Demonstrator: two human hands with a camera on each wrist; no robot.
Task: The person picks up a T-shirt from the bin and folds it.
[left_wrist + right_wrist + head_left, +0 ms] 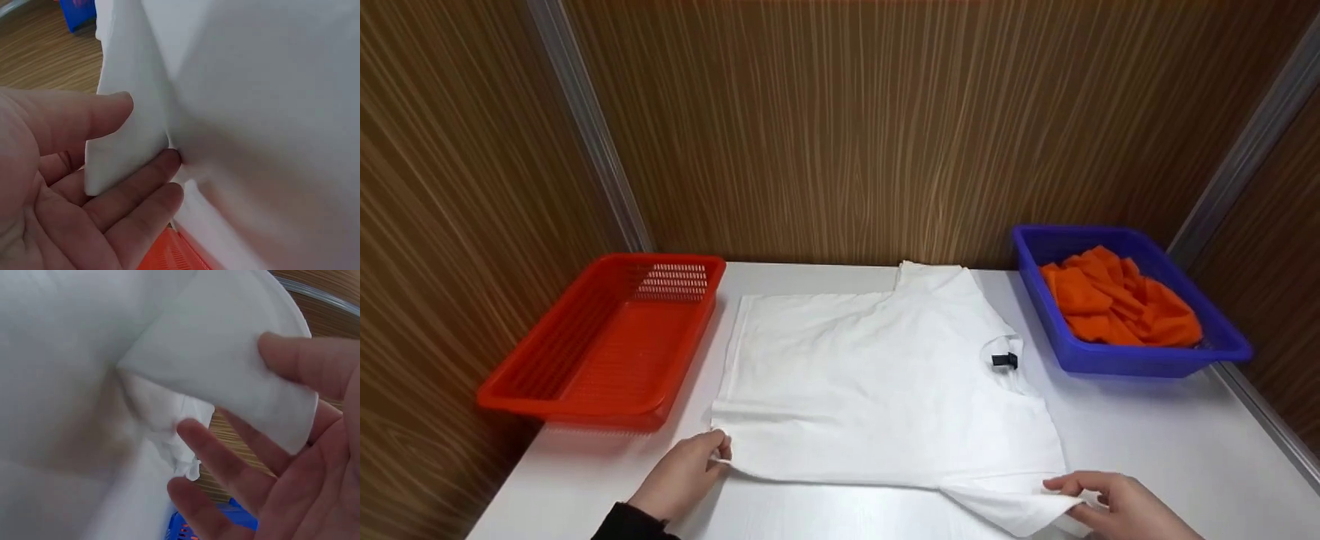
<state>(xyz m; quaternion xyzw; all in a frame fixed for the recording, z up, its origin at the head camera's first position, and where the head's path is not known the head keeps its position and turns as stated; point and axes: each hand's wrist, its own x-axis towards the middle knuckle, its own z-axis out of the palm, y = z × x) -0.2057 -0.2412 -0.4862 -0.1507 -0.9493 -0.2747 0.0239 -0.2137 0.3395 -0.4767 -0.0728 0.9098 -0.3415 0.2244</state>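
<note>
A white T-shirt (870, 382) lies spread on the white table, its neckline with a black label toward the right and its hem toward the left. My left hand (688, 469) pinches the near corner of the hem. In the left wrist view, the thumb and fingers of that hand (90, 169) have the white cloth between them. At the near sleeve, my right hand (1121, 502) pinches the sleeve's edge, which is lifted a little and folded over. The right wrist view has the sleeve cloth (236, 365) between thumb and fingers, with the other fingers spread below it.
On the left stands a red plastic basket (660, 405) with slotted walls and nothing visible inside. A blue basket (1140, 364) at the back right holds crumpled orange cloth (1125, 300). Wood-grain panels (855, 135) enclose the white table (1170, 435) behind and at both sides.
</note>
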